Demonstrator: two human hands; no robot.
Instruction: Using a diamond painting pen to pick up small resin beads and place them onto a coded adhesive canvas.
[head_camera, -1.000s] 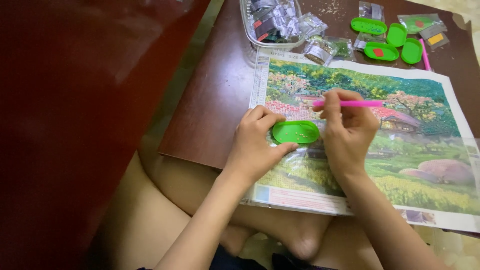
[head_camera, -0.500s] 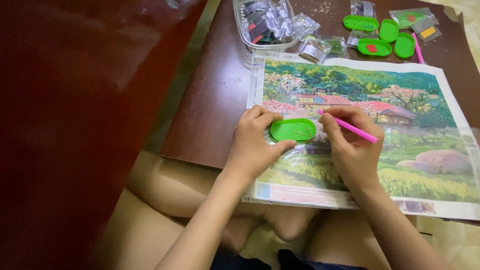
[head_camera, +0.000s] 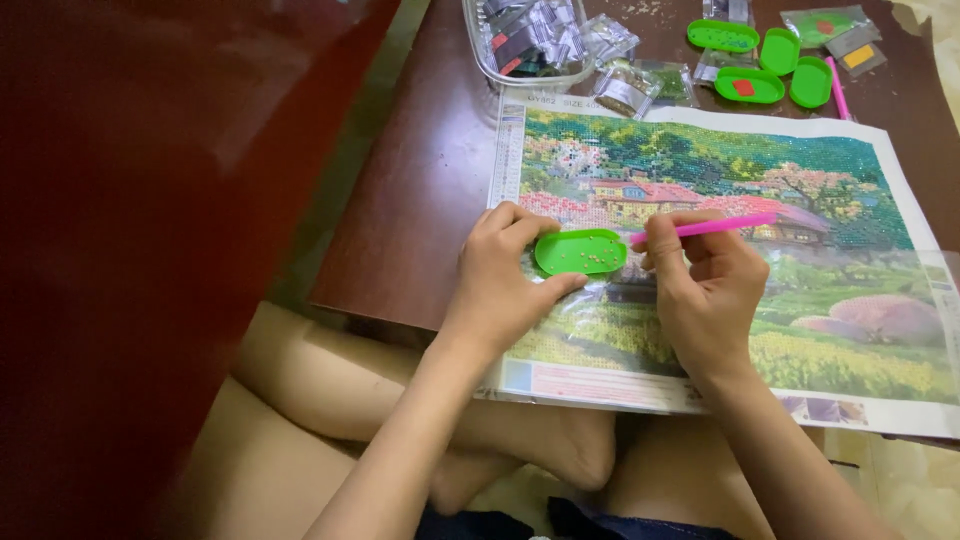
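**Inspector A:** We record the left hand (head_camera: 500, 275) closed on the green oval tray (head_camera: 580, 251), thumb below and fingers (head_camera: 520, 222) curled over its near end. The tray lies flat on the diamond-painting canvas (head_camera: 850, 180), long axis running from nine to three o'clock, with small beads scattered inside.

**Inspector B:** Agreed. The right hand (head_camera: 705, 290) pinches the pink applicator pen (head_camera: 705, 228), fingers closed round its lower part. We note the pen's long axis also runs close to nine-to-three, tip at nine o'clock, just beside the tray's right end. Whether tip and rim touch, we cannot tell.

**Inspector A:** So the tray lies at nine o'clock from the right fingers, near, and the right hand is the nearer one to the beads' open side.

**Inspector B:** Elsewhere on the table (head_camera: 430, 200), at twelve o'clock: a clear plastic tub (head_camera: 520, 50) of sachets, and at one o'clock four spare green trays (head_camera: 750, 85) with a second pink pen (head_camera: 838, 88) beside them. All well apart from both hands.
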